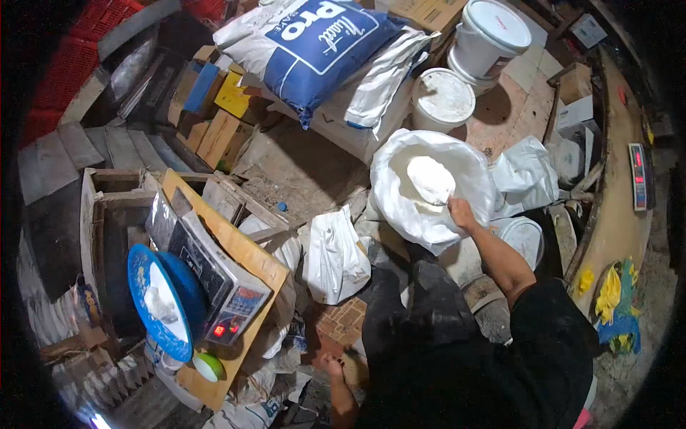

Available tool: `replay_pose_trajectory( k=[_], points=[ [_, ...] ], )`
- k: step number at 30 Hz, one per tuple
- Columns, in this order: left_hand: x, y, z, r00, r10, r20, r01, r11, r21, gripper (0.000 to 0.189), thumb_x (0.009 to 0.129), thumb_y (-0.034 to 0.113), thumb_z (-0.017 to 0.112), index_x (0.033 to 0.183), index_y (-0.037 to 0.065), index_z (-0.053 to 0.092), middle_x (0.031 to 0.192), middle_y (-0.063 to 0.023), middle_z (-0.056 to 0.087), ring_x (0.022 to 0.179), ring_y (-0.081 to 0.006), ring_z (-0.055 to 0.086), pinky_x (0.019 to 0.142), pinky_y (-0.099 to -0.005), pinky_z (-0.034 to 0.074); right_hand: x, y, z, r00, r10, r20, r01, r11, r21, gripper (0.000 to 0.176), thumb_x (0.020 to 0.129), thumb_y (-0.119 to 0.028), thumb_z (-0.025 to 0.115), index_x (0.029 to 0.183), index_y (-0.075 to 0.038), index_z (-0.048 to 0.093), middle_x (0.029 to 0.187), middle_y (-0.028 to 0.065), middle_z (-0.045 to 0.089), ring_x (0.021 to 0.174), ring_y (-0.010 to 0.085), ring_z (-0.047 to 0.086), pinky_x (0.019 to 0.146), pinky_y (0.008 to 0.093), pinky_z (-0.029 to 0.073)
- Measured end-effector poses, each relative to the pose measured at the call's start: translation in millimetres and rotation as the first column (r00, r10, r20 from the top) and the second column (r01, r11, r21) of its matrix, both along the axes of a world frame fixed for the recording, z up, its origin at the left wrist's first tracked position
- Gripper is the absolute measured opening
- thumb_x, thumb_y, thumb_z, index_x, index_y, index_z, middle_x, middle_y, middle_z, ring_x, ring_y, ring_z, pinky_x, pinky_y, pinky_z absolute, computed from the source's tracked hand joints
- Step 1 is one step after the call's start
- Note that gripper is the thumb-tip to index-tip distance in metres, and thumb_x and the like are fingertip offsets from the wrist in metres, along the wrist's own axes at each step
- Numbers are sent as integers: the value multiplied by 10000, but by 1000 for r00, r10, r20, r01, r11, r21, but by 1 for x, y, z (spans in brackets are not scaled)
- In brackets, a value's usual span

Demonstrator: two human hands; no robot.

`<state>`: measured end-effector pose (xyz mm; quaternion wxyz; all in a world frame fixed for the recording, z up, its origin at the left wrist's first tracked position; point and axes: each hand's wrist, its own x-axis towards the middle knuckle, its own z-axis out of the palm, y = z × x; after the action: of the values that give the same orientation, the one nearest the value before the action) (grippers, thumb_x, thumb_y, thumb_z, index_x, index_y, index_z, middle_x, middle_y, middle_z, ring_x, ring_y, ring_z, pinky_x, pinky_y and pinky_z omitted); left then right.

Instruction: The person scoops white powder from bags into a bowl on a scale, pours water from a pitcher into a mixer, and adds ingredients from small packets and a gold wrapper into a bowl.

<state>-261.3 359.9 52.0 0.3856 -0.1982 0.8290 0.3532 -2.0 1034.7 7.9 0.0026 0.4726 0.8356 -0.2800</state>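
My right hand (463, 213) is closed on the near edge of a scoop heaped with white powder (431, 180); the heap covers most of the scoop, so its exact shape is hidden. It is held over the mouth of an open white sack (390, 159) with pale powder inside. Low beside my leg hangs my left hand (332, 365), fingers curled, with nothing visible in it. On a board to the left, a digital scale (239, 297) with red digits bears a blue basin (187, 282) and a tilted blue plate (139, 275) with white powder on it.
A green bowl (209, 367) sits at the board's near end. Ahead lie a blue-and-white printed sack (325, 53) and white lidded buckets (443, 96). To the right, another scale (638, 175) and a yellow-and-blue cloth (614, 307) rest on a wooden table (607, 214).
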Motion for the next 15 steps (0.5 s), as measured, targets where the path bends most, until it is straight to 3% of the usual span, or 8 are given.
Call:
replay_pose_trajectory(
  k=[1, 5, 7, 8, 11, 15],
  points=[
    [-9, 9, 4, 997, -74, 19, 73, 996, 42, 214, 959, 257, 515, 1002, 49, 495, 760, -52, 459, 639, -218, 517, 614, -381, 484, 3, 5, 9, 1000, 19, 13, -19, 1000, 24, 407, 979, -233, 357, 733, -12, 594, 730, 241, 628, 729, 417, 617, 699, 513, 471],
    [-15, 36, 15, 986, 153, 63, -164, 953, 253, 231, 964, 258, 486, 988, 39, 556, 732, -82, 518, 511, -235, 493, 477, -356, 452, 11, 0, 51, 999, -19, 30, 20, 1000, -23, 415, 976, -255, 346, 761, -6, 599, 749, 246, 633, 746, 413, 625, 693, 506, 479],
    [-11, 46, 16, 975, 212, 71, -224, 936, 273, 253, 966, 258, 471, 981, 34, 587, 718, -98, 548, 446, -244, 481, 408, -344, 435, 18, -8, 60, 999, -39, -19, 40, 998, 48, 460, 987, -264, 320, 687, -23, 572, 686, 223, 614, 688, 406, 609, 664, 498, 463],
    [-13, 54, 15, 967, 244, 74, -255, 937, 238, 259, 970, 258, 456, 1009, 39, 588, 733, -103, 553, 453, -241, 488, 409, -346, 433, 16, -10, 66, 998, -44, -50, 49, 995, 86, 487, 993, -268, 306, 650, -31, 559, 654, 211, 605, 659, 403, 601, 650, 494, 455],
    [-17, 72, 12, 946, 315, 82, -325, 929, 179, 283, 981, 258, 423, 1093, 46, 574, 769, -117, 559, 486, -233, 511, 416, -346, 428, 17, -18, 89, 985, -152, -86, 150, 988, -19, 517, 997, -311, 296, 663, -30, 574, 664, 207, 611, 666, 409, 597, 660, 500, 444],
    [-23, 82, 1, 977, 199, 76, -212, 932, 293, 322, 989, 256, 410, 1202, 33, 504, 789, -124, 543, 564, -221, 547, 441, -334, 428, 19, -23, 106, 989, -139, -57, 135, 989, -60, 497, 1004, -311, 264, 780, -6, 586, 757, 253, 627, 787, 435, 610, 739, 531, 443]
  ],
)
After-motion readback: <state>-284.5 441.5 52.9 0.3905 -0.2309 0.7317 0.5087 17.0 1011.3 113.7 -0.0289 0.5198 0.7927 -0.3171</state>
